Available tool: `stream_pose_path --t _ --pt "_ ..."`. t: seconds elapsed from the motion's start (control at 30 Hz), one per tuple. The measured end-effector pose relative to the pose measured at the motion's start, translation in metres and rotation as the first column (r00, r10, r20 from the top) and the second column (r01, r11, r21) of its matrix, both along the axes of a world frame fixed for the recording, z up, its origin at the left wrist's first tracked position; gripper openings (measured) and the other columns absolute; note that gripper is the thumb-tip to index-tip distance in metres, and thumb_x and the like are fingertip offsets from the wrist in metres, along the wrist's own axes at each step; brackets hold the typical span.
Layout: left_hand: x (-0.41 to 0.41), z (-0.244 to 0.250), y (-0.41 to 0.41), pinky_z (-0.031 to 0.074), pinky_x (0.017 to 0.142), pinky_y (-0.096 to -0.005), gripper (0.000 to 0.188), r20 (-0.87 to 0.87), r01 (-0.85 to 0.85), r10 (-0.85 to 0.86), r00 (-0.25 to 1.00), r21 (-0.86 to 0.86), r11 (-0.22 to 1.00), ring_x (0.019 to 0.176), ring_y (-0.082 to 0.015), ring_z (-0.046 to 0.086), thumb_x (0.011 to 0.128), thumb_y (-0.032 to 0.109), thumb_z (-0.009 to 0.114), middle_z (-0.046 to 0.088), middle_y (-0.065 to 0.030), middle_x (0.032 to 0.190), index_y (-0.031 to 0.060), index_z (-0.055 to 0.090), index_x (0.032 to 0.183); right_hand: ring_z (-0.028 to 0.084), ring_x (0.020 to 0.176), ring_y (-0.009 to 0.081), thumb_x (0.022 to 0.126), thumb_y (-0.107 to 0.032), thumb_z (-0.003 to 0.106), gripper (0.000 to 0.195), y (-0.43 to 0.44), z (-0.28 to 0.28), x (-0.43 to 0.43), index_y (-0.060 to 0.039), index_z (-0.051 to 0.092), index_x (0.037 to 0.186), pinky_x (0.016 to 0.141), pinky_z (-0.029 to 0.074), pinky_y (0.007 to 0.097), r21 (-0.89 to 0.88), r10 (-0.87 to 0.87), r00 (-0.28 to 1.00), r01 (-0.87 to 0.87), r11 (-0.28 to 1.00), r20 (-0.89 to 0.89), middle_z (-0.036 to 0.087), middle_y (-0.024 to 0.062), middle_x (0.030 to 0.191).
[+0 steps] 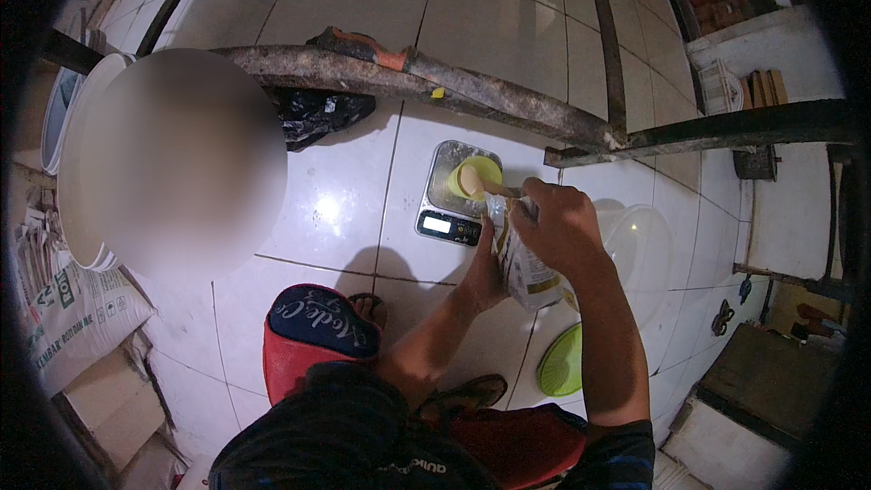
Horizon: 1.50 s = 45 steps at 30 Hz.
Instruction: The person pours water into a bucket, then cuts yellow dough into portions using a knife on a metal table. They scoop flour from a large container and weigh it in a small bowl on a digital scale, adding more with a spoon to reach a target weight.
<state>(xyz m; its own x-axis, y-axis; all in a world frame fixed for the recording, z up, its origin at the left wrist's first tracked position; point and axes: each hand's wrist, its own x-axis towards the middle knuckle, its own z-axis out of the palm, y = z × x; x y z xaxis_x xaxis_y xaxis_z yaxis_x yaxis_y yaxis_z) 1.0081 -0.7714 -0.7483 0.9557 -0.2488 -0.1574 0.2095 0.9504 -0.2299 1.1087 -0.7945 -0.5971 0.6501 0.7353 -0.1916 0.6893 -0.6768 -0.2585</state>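
Note:
My left hand (484,279) grips a printed plastic bag (531,275) from its left side and holds it tilted over the floor. In my right hand (558,221) is a spoon (471,180), probably wooden, its pale bowl over a yellow-green cup (486,169). That cup rests on the metal plate of a digital kitchen scale (441,190), whose display is lit. The bag's mouth lies close to the scale's right edge, just below the spoon. What fills the bag and the cup cannot be made out.
A rusty metal bar (490,92) crosses beyond the scale, with an orange-and-black tool handle (371,47) on it. A clear plastic tub (636,252) and a green lid (561,364) are at right. A large white bucket (81,170), a black plastic bag (323,116) and a printed sack (88,327) are left.

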Motion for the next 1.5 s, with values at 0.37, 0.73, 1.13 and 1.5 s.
stream_pose_path --t 0.37,0.73,1.13,1.5 --pt "-0.002 0.001 -0.001 0.039 0.105 -0.0530 0.078 0.012 0.026 -0.026 1.000 -0.023 0.999 0.125 -0.0309 0.049 0.088 0.075 0.023 0.049 -0.0107 0.136 0.0211 0.038 0.141 0.066 0.077 0.0345 0.081 -0.022 0.067 0.024 0.002 0.002 0.001 -0.0011 0.061 0.092 0.073 0.053 0.0425 -0.001 -0.042 0.999 0.042 0.999 -0.022 0.066 0.0197 0.082" --pt "-0.002 0.003 0.001 0.035 0.108 -0.0521 0.079 -0.040 0.037 -0.038 0.998 -0.037 0.999 0.128 -0.0308 0.046 0.088 0.075 0.023 0.047 -0.0111 0.138 0.0190 0.036 0.142 0.067 0.076 0.0340 0.081 -0.022 0.067 0.024 0.002 -0.007 0.003 -0.0010 0.061 0.091 0.072 0.053 0.0419 0.018 -0.042 0.999 0.042 0.999 -0.015 0.067 0.0189 0.083" --pt "0.001 0.003 0.000 0.037 0.106 -0.0523 0.081 -0.045 0.020 -0.022 0.999 -0.046 0.999 0.127 -0.0309 0.047 0.086 0.077 0.025 0.048 -0.0115 0.137 0.0183 0.037 0.141 0.069 0.076 0.0313 0.079 -0.025 0.069 0.032 0.003 -0.008 0.003 -0.0019 0.064 0.101 0.071 0.055 0.0410 -0.001 -0.042 0.999 0.042 0.999 0.018 0.068 0.0188 0.080" --pt "0.001 0.006 0.003 0.036 0.107 -0.0522 0.080 -0.043 0.017 -0.016 0.999 0.015 1.000 0.128 -0.0302 0.045 0.088 0.075 0.019 0.045 -0.0127 0.137 0.0180 0.033 0.142 0.068 0.072 0.0331 0.081 -0.023 0.068 0.027 0.004 -0.005 0.003 -0.0008 0.063 0.095 0.069 0.054 0.0414 0.009 -0.069 0.998 0.069 0.998 -0.011 0.067 0.0191 0.078"
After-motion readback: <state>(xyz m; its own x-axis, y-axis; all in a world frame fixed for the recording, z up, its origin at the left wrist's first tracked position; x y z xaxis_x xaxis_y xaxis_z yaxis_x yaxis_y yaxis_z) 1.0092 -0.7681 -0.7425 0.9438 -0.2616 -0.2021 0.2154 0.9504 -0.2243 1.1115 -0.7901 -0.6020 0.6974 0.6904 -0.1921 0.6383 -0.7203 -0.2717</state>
